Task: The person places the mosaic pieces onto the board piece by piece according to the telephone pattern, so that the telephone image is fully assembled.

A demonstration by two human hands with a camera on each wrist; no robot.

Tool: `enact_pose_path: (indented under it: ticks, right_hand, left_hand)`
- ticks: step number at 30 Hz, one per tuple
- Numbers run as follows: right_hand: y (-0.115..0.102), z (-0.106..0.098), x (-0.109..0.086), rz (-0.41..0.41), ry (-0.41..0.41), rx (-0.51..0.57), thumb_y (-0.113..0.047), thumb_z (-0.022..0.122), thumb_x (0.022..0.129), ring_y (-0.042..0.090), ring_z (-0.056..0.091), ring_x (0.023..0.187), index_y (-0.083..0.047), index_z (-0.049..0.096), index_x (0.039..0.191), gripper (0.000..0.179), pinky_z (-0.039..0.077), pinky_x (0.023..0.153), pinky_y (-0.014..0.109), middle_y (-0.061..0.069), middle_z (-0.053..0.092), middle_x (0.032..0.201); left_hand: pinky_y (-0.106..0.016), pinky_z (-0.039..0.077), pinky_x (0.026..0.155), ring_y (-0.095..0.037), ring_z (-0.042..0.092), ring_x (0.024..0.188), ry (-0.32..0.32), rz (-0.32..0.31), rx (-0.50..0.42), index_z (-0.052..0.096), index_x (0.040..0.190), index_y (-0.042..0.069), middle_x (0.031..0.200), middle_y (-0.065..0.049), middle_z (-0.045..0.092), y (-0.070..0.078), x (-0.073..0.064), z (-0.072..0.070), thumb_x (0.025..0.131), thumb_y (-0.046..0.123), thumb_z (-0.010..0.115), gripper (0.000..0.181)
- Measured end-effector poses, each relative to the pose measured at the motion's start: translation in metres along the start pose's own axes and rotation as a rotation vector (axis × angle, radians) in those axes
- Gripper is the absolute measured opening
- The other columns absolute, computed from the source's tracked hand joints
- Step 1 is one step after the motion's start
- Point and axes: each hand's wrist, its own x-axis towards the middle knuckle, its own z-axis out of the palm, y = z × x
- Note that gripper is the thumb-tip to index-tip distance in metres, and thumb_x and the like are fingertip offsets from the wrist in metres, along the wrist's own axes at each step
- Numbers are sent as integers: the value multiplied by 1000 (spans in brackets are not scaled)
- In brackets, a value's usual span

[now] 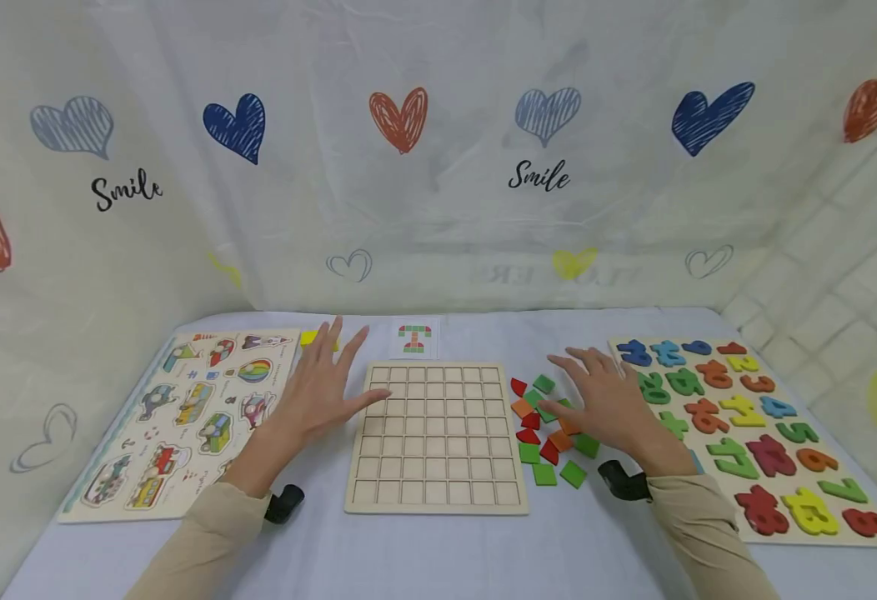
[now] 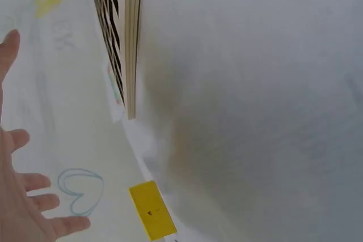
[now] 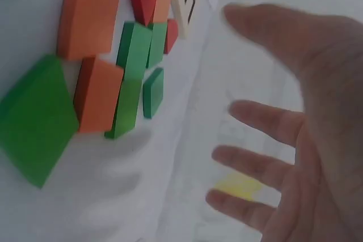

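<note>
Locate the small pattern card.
In the head view, the pattern card lies just beyond the far edge of the grid board, right of the left hand.

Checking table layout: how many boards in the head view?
3: picture board on the left, grid board in the middle, number board on the right. No other board seems hidden.

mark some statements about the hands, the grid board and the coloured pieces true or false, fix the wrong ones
1. The right hand is nearer the coloured pieces than the left hand is. True.
2. The left hand holds a red piece. False: it holds nothing.
3. The picture card is beyond the far edge of the grid board. True.
4. The coloured pieces are all blue. False: they are green, red and orange.
</note>
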Motion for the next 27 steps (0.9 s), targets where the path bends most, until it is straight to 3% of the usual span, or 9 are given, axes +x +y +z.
enact_pose_path:
  ticks: [4, 10, 20, 27]
  right_hand:
    - [-5, 4, 3, -94, 8, 21, -29, 77, 95, 51, 50, 131, -3, 62, 140, 54, 39, 103, 73, 26, 55, 144]
    - [-11, 10, 15, -185, 18, 93, -13, 79, 93, 41, 59, 116, 2, 69, 127, 38, 51, 95, 60, 19, 65, 126]
    - [-14, 24, 36, -133, -78, 140, -12, 78, 95, 35, 62, 106, -1, 75, 117, 25, 55, 90, 51, 12, 69, 115]
    - [-20, 27, 41, -165, -68, 36, -16, 79, 94, 32, 61, 95, -1, 77, 112, 24, 54, 82, 51, 13, 69, 110]
  left_hand:
    - [-65, 35, 116, -41, 16, 158, -77, 46, -114, 31, 165, 11, 173, -18, 14, 8, -9, -1, 95, 62, 68, 94]
    - [-62, 43, 111, -36, 22, 157, -212, 74, -200, 36, 163, 12, 173, -13, 20, 15, -25, -1, 94, 57, 72, 90]
    - [-61, 34, 118, -41, 18, 158, -298, 89, -195, 44, 158, 6, 171, -19, 22, 9, -37, 6, 95, 58, 70, 85]
    - [-61, 28, 121, -42, 15, 159, -351, 81, -196, 41, 160, 7, 172, -20, 20, 4, -36, 8, 97, 62, 66, 87]
